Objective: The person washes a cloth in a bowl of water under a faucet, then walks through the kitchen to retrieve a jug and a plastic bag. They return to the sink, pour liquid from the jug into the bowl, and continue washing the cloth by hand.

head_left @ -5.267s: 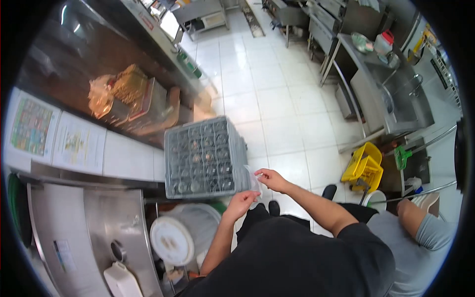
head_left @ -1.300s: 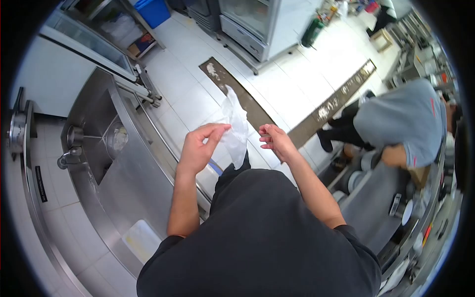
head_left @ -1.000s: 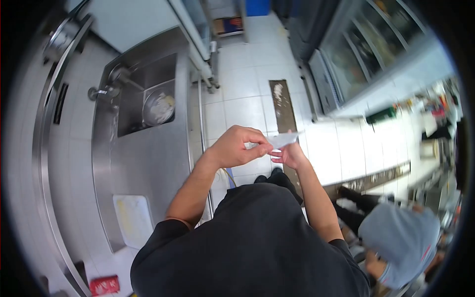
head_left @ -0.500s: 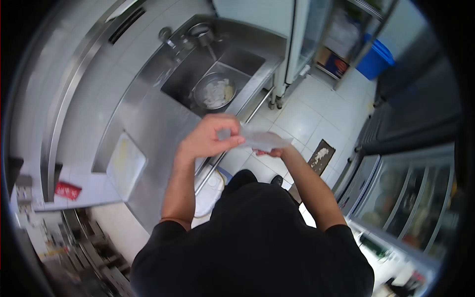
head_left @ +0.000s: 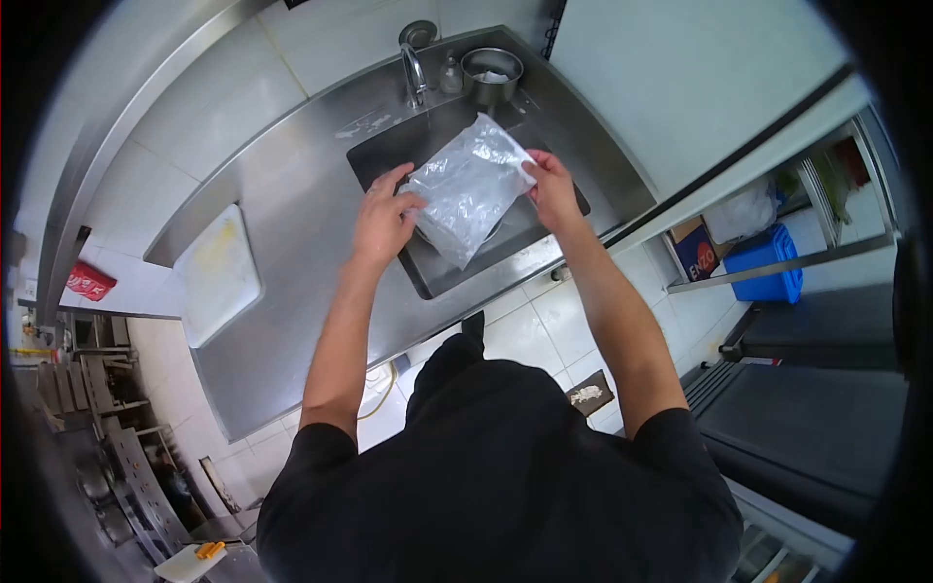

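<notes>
Outstretched hands [head_left: 385, 222] [head_left: 555, 190] grasp a clear bag [head_left: 465, 189] above the sink [head_left: 428, 275].

Over on the left, a white cutting board [head_left: 219, 282] lies on the steel desk [head_left: 301, 194], a yellowish stain across it! Up at the back, a curved faucet [head_left: 413, 78], then a small clear container [head_left: 451, 75], then a round metal pot [head_left: 492, 89] with something pale inside! Across to the right, a blue bin [head_left: 768, 277] beside a box [head_left: 696, 253] lettered ENZO, and white scraps [head_left: 586, 394] down on the floor [head_left: 539, 325]!
</notes>
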Demonstrator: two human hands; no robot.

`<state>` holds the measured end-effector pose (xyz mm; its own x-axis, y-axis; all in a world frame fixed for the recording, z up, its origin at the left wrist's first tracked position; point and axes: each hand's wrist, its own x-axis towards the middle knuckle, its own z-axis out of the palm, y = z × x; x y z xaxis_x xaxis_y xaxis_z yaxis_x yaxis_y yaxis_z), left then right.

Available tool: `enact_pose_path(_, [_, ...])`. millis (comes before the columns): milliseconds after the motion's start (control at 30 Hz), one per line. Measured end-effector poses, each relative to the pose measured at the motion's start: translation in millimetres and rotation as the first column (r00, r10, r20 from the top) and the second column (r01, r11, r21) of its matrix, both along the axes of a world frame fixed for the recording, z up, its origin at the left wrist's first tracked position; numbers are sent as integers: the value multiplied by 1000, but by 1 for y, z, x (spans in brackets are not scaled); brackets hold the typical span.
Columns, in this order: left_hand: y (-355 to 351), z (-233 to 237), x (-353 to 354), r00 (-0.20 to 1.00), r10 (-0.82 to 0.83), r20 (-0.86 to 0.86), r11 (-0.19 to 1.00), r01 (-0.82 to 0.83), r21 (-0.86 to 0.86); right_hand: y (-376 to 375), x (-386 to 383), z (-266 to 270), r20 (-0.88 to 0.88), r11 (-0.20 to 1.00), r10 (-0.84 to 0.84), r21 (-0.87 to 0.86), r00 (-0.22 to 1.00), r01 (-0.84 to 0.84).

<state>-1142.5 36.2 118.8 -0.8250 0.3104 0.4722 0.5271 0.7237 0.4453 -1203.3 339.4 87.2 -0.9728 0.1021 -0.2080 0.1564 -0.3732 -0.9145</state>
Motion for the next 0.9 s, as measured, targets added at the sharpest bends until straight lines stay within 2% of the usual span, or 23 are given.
enact_pose_path(67, [5, -27, -41, 998, 39, 48, 995, -43, 95, -4, -40, 1, -45, 1000, -4, 26, 999, 5])
enact_pose_path(100, [9, -39, -58, 993, 65, 99, 994, -73, 77, -4, -59, -3, -62, 999, -5, 41, 998, 8])
enact_pose_path(233, [23, -90, -101, 964, 134, 229, 955, -188, 229, -1, -107, -34, -75, 993, 13, 117, 997, -4])
enact_pose_path(367, [30, -132, -127, 919, 183, 350, 896, -303, 325, -2, -142, -54, -57, 998, 42, 44, 997, -39])
enact_pose_path(500, [38, -146, -137, 824, 274, 495, 866, -436, 245, -3, -166, -70, -22, 992, 110, 59, 994, -108])
enact_pose_path(600, [41, -137, -141, 782, 264, 564, 865, -451, 219, -2, -177, -81, -47, 983, 182, -10, 982, -183])
enact_pose_path(700, [46, -131, -137, 795, 334, 506, 859, -478, 184, -4, -182, -92, -58, 971, 231, -51, 971, -234])
enact_pose_path(800, [44, -135, -134, 776, 478, 411, 838, -544, 52, -10, -188, -97, -94, 953, 291, -60, 952, -297])
enact_pose_path(900, [37, -134, -130, 733, 506, 455, 805, -591, 55, -22, -194, -93, -144, 944, 322, -31, 936, -330])
